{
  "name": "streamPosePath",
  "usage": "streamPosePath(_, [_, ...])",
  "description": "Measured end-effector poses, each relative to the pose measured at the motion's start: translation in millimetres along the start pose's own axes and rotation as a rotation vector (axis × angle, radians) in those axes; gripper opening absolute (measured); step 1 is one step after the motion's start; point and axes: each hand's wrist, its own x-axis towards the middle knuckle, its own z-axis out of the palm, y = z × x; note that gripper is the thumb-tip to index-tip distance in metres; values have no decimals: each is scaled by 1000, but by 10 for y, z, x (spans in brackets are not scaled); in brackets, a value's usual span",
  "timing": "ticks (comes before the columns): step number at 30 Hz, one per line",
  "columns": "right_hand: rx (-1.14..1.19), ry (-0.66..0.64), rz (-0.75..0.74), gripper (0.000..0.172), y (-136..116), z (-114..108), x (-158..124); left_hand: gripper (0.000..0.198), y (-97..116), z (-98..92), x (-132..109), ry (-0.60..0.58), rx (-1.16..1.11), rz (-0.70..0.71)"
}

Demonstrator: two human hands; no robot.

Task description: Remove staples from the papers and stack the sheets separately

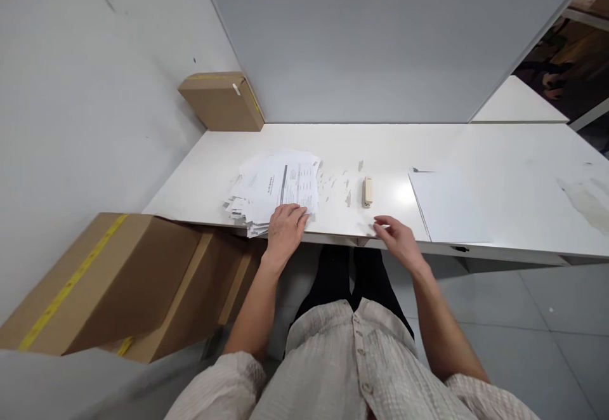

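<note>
While the paper stack (271, 182) is touched at its near right corner by the loosely curled left hand (286, 228), whether a sheet is pinched cannot be told; the right hand (398, 240) is held half-open, empty, near the beige stapler (368, 191) and white sheets (451, 207).

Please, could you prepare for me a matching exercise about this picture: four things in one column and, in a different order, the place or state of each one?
Column 1
1. Left hand
2. Right hand
3. Stapler
4. Plain white sheets

Column 2
A. Beige, lying on the white table
B. Farthest to the right of the four
C. Resting on the printed papers
D. Holding nothing visible, on the near side of the stapler

Right pairs: 1-C, 2-D, 3-A, 4-B
</note>
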Motion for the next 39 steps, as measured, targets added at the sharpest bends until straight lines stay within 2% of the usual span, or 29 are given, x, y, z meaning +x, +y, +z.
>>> streamPosePath(4, [60,-107,-43,35,-140,271,-9,22,4,-36,30,-18,-100,-25])
streamPosePath(10, [77,-184,-80,32,-273,427,-7,10,-18,-33,71,56,-283,-223])
streamPosePath(12, [129,-216,-55,33,-305,471,-4,10,21,-82,60,88,-330,-242])
streamPosePath(14, [271,-273,4,37,-346,528,4,11,131,-153,12,139,-355,-200])
streamPosePath(16, [501,-355,98,45,-392,593,23,12,319,-214,-80,154,-377,-98])
streamPosePath(18, [717,-426,202,54,-423,653,53,13,545,-239,-200,73,-425,51])
streamPosePath(20, [839,-414,268,55,-418,687,84,11,729,-228,-308,-8,-484,203])
streamPosePath(22, [887,-325,299,47,-372,675,102,7,795,-203,-363,-52,-533,284])
streamPosePath(25, [885,-192,327,40,-259,561,81,11,628,-184,-314,4,-470,191])
streamPosePath(28, [853,-121,353,38,-154,398,5,14,327,-163,-167,90,-176,22])
streamPosePath(32, [876,-51,387,35,-64,274,-95,26,114,-74,-8,-7,154,-12])
streamPosePath(35, [909,-29,398,34,-22,265,-123,24,101,-7,32,-43,181,-9])
streamPosePath(39, [896,-35,395,34,-5,276,-121,22,86,7,57,-35,59,-38])
